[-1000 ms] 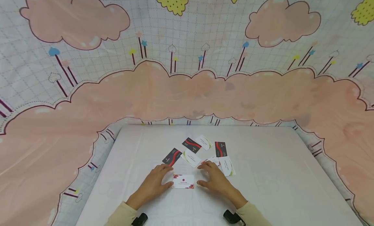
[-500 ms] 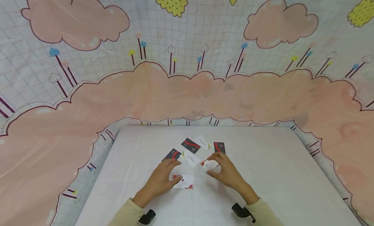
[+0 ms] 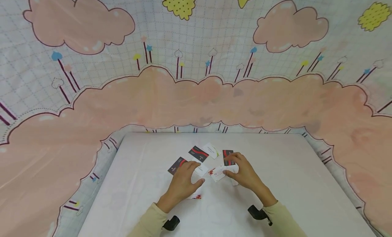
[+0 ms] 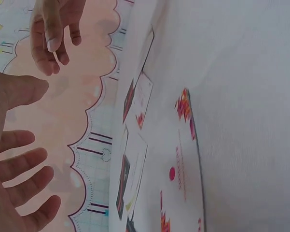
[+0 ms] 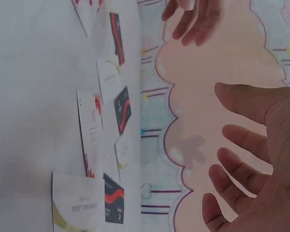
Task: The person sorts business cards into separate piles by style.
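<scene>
Both hands (image 3: 214,179) farther forward over cards (image 3: 199,153)

Three dark cards (image 3: 198,153), three green-trimmed cards (image 3: 211,149), two floral cards (image 3: 216,173).

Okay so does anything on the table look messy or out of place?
Yes: the business cards lie scattered on the white table at mixed angles, some overlapping, dark red-striped ones mixed with white ones. One floral card sits apart, partly under the left hand. Nothing looks damaged.
</scene>
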`<state>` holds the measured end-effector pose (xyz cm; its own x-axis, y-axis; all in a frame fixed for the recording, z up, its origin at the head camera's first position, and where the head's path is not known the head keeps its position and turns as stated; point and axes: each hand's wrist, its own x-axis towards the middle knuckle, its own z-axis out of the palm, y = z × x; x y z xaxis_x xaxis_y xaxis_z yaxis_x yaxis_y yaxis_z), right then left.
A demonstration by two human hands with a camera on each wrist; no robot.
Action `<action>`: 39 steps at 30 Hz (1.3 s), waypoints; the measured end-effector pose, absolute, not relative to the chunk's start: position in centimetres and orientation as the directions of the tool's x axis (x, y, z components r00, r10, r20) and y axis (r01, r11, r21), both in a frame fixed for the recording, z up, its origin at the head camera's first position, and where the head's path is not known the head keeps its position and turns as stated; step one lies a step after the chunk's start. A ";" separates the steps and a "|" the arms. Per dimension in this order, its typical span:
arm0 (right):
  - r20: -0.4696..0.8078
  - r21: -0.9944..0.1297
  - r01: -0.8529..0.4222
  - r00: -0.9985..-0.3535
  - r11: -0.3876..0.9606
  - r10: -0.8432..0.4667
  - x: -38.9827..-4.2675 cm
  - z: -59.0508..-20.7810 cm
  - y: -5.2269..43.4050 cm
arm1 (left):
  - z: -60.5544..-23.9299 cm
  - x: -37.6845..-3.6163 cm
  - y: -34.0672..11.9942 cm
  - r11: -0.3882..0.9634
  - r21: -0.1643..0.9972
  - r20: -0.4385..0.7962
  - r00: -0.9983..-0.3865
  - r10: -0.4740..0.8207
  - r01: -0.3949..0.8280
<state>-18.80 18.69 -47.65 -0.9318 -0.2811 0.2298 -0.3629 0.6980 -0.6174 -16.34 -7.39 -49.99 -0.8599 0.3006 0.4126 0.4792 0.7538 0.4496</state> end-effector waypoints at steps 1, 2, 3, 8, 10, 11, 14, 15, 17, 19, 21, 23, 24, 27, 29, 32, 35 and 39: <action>0.222 -0.619 -0.357 -0.934 0.699 -0.281 -19.0 -47.9 18.8 | -50.1 -16.3 -7.2 0.753 0.456 0.413 -0.862 0.293 0.474; 0.212 -0.622 -0.352 -0.936 0.700 -0.282 -19.2 -48.1 19.0 | -50.3 -16.3 -7.0 0.753 0.463 0.412 -0.866 0.284 0.467; 0.200 -0.624 -0.343 -0.939 0.702 -0.281 -19.4 -48.4 19.2 | -50.5 -16.3 -6.8 0.753 0.471 0.411 -0.869 0.274 0.460; 0.153 -0.630 -0.314 -0.947 0.710 -0.284 -20.6 -49.7 20.1 | -51.4 -16.8 -5.4 0.752 0.498 0.415 -0.880 0.232 0.433; 0.137 -0.632 -0.310 -0.947 0.711 -0.291 -21.0 -50.1 20.4 | -51.8 -17.0 -4.7 0.750 0.509 0.412 -0.885 0.219 0.422; 0.126 -0.637 -0.305 -0.947 0.708 -0.294 -21.1 -50.3 20.5 | -51.9 -17.1 -4.4 0.748 0.521 0.404 -0.891 0.209 0.412; 0.112 -0.641 -0.302 -0.946 0.705 -0.304 -21.5 -50.8 20.7 | -52.6 -17.3 -3.5 0.756 0.535 0.381 -0.906 0.183 0.377; 0.107 -0.641 -0.302 -0.946 0.706 -0.307 -21.7 -51.0 20.7 | -52.8 -17.4 -3.3 0.762 0.536 0.374 -0.911 0.172 0.363; 0.104 -0.638 -0.301 -0.946 0.709 -0.308 -21.9 -51.3 20.8 | -53.2 -17.5 -2.8 0.775 0.538 0.360 -0.922 0.145 0.332; 0.105 -0.624 -0.305 -0.945 0.719 -0.310 -22.1 -51.7 20.9 | -53.6 -17.6 -2.4 0.788 0.533 0.354 -0.927 0.123 0.308; 0.087 -0.618 -0.291 -0.948 0.730 -0.305 -22.4 -52.0 20.9 | -53.9 -17.7 -2.0 0.797 0.532 0.349 -0.931 0.101 0.286; 0.068 -0.610 -0.281 -0.950 0.741 -0.305 -22.6 -52.3 20.9 | -54.2 -17.8 -1.7 0.806 0.528 0.345 -0.935 0.086 0.268; 0.058 -0.607 -0.277 -0.950 0.745 -0.306 -22.7 -52.4 20.9 | -54.4 -17.9 -1.6 0.812 0.522 0.342 -0.936 0.082 0.262; 0.040 -0.604 -0.269 -0.950 0.750 -0.308 -23.0 -52.8 20.9 | -54.7 -18.1 -1.2 0.821 0.517 0.324 -0.943 0.075 0.242; 0.042 -0.600 -0.275 -0.949 0.751 -0.314 -23.2 -53.0 20.9 | -54.8 -18.2 -1.0 0.825 0.517 0.309 -0.948 0.070 0.229; 0.046 -0.592 -0.281 -0.947 0.755 -0.317 -23.4 -53.3 20.9 | -55.0 -18.3 -0.7 0.834 0.509 0.300 -0.952 0.062 0.214; 0.048 -0.571 -0.286 -0.947 0.769 -0.317 -23.5 -53.5 20.8 | -55.3 -18.4 -0.5 0.851 0.485 0.301 -0.952 0.053 0.200; 0.020 -0.539 -0.263 -0.954 0.800 -0.300 -23.4 -53.9 20.6 | -55.6 -18.6 -0.2 0.873 0.453 0.287 -0.957 0.048 0.180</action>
<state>-23.44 20.62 -53.86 -0.9537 -0.3001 0.0205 -0.2633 0.7999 -0.5392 -18.55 -0.16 -55.60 -0.9568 0.0480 0.2869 0.1796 0.8733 0.4528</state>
